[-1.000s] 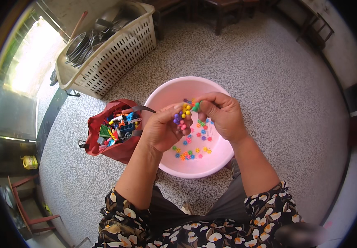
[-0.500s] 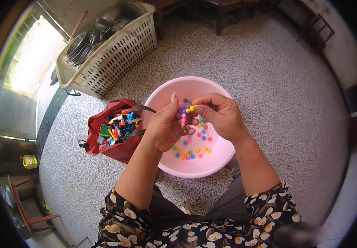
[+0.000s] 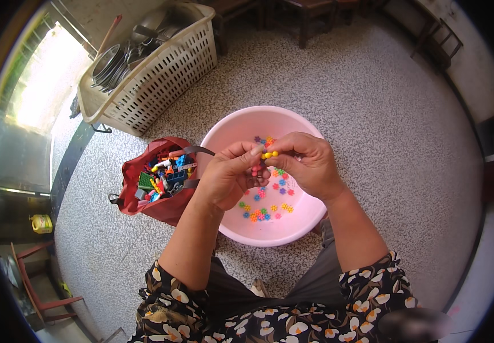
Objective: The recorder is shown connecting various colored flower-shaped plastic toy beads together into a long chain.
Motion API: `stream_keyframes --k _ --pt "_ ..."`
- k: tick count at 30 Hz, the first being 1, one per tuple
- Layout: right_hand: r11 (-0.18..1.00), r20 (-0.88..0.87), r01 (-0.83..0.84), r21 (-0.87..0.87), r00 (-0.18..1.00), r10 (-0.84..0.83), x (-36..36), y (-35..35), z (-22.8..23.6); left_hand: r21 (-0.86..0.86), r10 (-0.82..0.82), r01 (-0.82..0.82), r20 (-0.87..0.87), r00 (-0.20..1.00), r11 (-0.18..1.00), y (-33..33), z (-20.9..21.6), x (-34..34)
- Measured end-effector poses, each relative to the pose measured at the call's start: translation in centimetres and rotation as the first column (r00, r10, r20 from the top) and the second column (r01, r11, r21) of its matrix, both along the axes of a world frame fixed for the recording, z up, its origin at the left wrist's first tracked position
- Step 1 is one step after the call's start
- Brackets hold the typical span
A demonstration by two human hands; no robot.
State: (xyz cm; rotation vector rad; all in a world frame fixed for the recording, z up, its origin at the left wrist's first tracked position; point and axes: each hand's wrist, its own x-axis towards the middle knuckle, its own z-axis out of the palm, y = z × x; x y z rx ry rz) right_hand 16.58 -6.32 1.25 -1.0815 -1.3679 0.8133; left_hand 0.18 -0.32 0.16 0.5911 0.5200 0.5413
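Above a round pink basin (image 3: pixel 232 128), both my hands hold a small cluster of round plastic beads. My left hand (image 3: pixel 231 174) is closed, its thumb pressing on the cluster, with pink beads (image 3: pixel 256 170) showing by its fingers. Yellow beads (image 3: pixel 270 155) run between the two thumbs. My right hand (image 3: pixel 308 166) pinches the end of the yellow ones between thumb and forefinger. The purple beads are mostly hidden by my left thumb. Inside the basin lie many small flower-shaped pieces (image 3: pixel 258 215) in several colours.
Left of the basin stands a red fabric bag (image 3: pixel 172 210) full of mixed toy bricks (image 3: pixel 161 182), its dark handle reaching the basin's rim. A white slatted basket (image 3: pixel 161 80) with pans stands farther back. Wooden stools (image 3: pixel 304 23) line the far wall. A reddish chair (image 3: pixel 32 286) is at lower left.
My left thumb has come down over the cluster, covering the purple beads. The yellow beads have turned to lie level, and my right fingers have shifted slightly.
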Motion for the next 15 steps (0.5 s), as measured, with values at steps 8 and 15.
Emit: stream_keyframes --k 8,15 --pt "0.965 -0.519 -0.26 -0.042 0.831 0.201 -0.2 0.0 -0.1 -0.105 -0.071 0.095 0.208 0.976 0.99 -0.1 -0.4 -0.2" --pt "0.982 -0.555 -0.119 -0.148 0.832 0.017 0.7 0.5 0.0 -0.122 0.016 0.003 0.148 0.989 0.992 0.0 -0.3 -0.2"
